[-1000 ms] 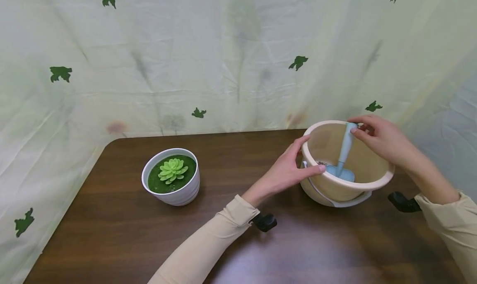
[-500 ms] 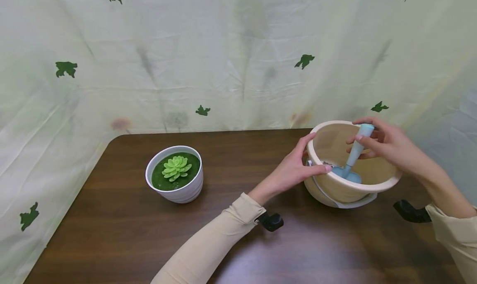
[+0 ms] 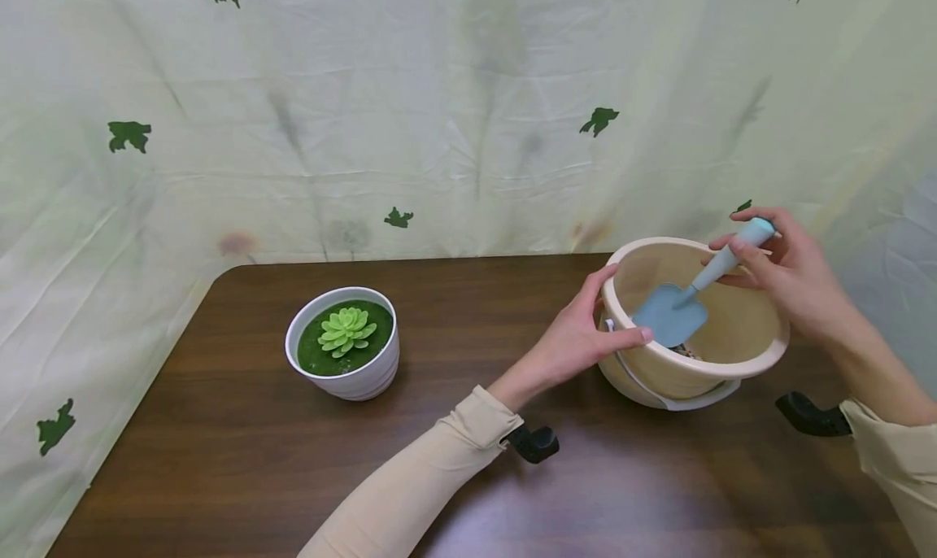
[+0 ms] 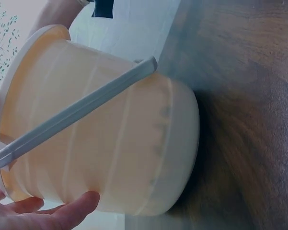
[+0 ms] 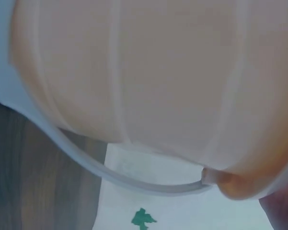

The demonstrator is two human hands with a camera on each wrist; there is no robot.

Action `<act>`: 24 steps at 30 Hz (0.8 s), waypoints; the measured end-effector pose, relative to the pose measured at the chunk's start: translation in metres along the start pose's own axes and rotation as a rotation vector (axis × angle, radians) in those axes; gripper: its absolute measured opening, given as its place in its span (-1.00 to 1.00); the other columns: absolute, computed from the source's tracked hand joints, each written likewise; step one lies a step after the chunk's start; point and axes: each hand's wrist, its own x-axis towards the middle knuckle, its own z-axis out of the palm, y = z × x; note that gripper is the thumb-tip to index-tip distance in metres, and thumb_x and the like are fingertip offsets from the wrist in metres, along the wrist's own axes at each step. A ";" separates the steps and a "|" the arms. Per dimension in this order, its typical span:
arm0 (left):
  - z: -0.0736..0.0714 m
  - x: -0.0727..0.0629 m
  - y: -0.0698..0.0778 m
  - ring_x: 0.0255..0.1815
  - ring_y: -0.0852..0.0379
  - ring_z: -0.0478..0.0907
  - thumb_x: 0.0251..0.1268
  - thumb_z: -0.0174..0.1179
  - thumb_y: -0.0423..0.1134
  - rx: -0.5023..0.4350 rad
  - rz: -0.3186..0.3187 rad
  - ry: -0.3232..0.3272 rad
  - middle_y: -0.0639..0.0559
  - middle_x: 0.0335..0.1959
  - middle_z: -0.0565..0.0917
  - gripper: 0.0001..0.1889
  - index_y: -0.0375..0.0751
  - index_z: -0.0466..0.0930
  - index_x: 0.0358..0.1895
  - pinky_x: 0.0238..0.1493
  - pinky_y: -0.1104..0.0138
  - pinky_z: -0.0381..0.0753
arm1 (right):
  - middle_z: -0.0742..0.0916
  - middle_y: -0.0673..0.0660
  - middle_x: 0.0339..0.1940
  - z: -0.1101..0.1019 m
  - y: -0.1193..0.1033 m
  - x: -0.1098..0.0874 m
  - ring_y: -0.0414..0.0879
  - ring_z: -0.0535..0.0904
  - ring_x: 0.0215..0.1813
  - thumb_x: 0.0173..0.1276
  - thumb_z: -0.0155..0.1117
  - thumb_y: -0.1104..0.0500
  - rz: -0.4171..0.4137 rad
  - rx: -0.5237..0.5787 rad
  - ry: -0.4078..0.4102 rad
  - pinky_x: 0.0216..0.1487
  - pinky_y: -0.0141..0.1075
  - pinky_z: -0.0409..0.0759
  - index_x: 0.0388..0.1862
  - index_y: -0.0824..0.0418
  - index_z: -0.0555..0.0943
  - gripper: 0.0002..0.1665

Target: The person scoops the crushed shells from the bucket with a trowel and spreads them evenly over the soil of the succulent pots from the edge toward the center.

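A beige bucket (image 3: 699, 373) stands at the right of the table in the head view, its pale handle (image 4: 81, 110) hanging down outside. My left hand (image 3: 567, 342) holds the bucket's left side, thumb at the near rim and fingers along the outer wall, as the left wrist view shows. My right hand (image 3: 794, 269) grips the handle of a light blue garden trowel (image 3: 671, 316) above the bucket's right side. The trowel's blade slants down to the left inside the bucket, by the near rim. Small speckled bits (image 3: 686, 351) show below the blade; the near wall hides most of the bottom.
A white pot (image 3: 359, 383) with a green succulent (image 3: 344, 332) stands left on the dark wooden table (image 3: 468, 314). Behind the table hangs a pale curtain (image 3: 351, 102) with green leaf prints. A black wrist camera (image 3: 538, 444) juts below the left cuff.
My right hand has moved right and up, tilting the trowel over and raising its blade from the bottom of the bucket. My left hand keeps its hold on the bucket.
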 end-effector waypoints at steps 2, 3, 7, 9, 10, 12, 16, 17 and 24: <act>0.001 -0.001 0.000 0.19 0.27 0.42 0.08 0.45 -0.01 0.004 0.002 0.010 0.06 0.32 0.43 -0.05 0.23 0.08 0.52 0.15 0.27 0.41 | 0.72 0.23 -0.11 -0.001 0.000 0.000 -0.05 0.73 -0.13 0.45 -0.04 0.52 -0.030 -0.013 0.002 -0.22 -0.24 0.63 0.23 0.35 0.34 -0.60; 0.002 -0.002 0.001 0.17 0.27 0.42 0.07 0.45 0.00 0.006 0.002 0.017 0.05 0.29 0.45 -0.05 0.22 0.08 0.52 0.16 0.25 0.42 | 0.72 0.23 -0.11 -0.001 0.001 0.000 -0.06 0.73 -0.13 0.45 -0.04 0.53 -0.041 -0.041 0.000 -0.22 -0.25 0.63 0.22 0.36 0.34 -0.60; 0.003 -0.004 0.001 0.18 0.29 0.42 0.06 0.46 0.00 0.005 0.004 0.042 0.05 0.27 0.48 -0.04 0.20 0.09 0.52 0.18 0.25 0.40 | 0.70 0.16 -0.09 0.000 0.002 -0.001 -0.18 0.71 -0.09 0.45 0.01 0.50 -0.018 -0.306 -0.020 -0.21 -0.36 0.62 0.21 0.27 0.36 -0.60; 0.004 -0.005 0.001 0.20 0.30 0.40 0.06 0.47 -0.01 0.002 0.005 0.052 0.05 0.31 0.46 -0.04 0.20 0.09 0.52 0.19 0.25 0.39 | 0.70 0.11 -0.08 0.002 0.002 -0.002 -0.22 0.69 -0.10 0.46 0.04 0.46 0.009 -0.450 -0.032 -0.21 -0.40 0.62 0.22 0.26 0.36 -0.61; 0.004 -0.005 0.001 0.22 0.31 0.39 0.05 0.47 -0.01 -0.004 0.007 0.055 0.05 0.33 0.44 -0.04 0.19 0.09 0.52 0.20 0.25 0.38 | 0.70 0.09 -0.09 0.003 0.002 -0.003 -0.24 0.68 -0.11 0.47 0.05 0.44 0.024 -0.505 -0.039 -0.22 -0.41 0.62 0.22 0.26 0.36 -0.61; 0.004 -0.006 0.000 0.26 0.29 0.38 0.05 0.48 -0.02 -0.013 0.010 0.059 0.05 0.36 0.42 -0.04 0.18 0.10 0.52 0.20 0.27 0.37 | 0.70 0.05 -0.09 0.005 0.002 -0.004 -0.25 0.67 -0.14 0.47 0.08 0.42 0.054 -0.588 -0.048 -0.23 -0.42 0.62 0.22 0.26 0.37 -0.62; 0.004 -0.006 0.000 0.28 0.28 0.37 0.05 0.48 -0.03 -0.031 0.007 0.053 0.07 0.36 0.41 -0.04 0.19 0.10 0.52 0.16 0.30 0.38 | 0.71 0.13 -0.08 0.007 -0.001 -0.005 -0.22 0.68 -0.17 0.47 0.10 0.39 0.123 -0.646 -0.080 -0.25 -0.39 0.64 0.21 0.27 0.39 -0.63; 0.004 -0.006 0.000 0.27 0.29 0.37 0.05 0.49 -0.03 -0.035 0.006 0.051 0.07 0.36 0.41 -0.04 0.19 0.10 0.52 0.15 0.31 0.39 | 0.71 0.16 -0.08 0.007 -0.002 -0.005 -0.21 0.68 -0.17 0.47 0.10 0.39 0.140 -0.659 -0.091 -0.25 -0.38 0.64 0.21 0.26 0.40 -0.63; 0.003 -0.007 0.000 0.25 0.30 0.37 0.04 0.49 -0.02 -0.049 -0.001 0.042 0.09 0.36 0.41 -0.04 0.25 0.10 0.51 0.08 0.32 0.44 | 0.70 0.32 -0.06 0.009 -0.010 -0.004 -0.22 0.69 -0.19 0.50 0.08 0.35 0.223 -0.717 -0.138 -0.25 -0.33 0.65 0.27 0.21 0.36 -0.60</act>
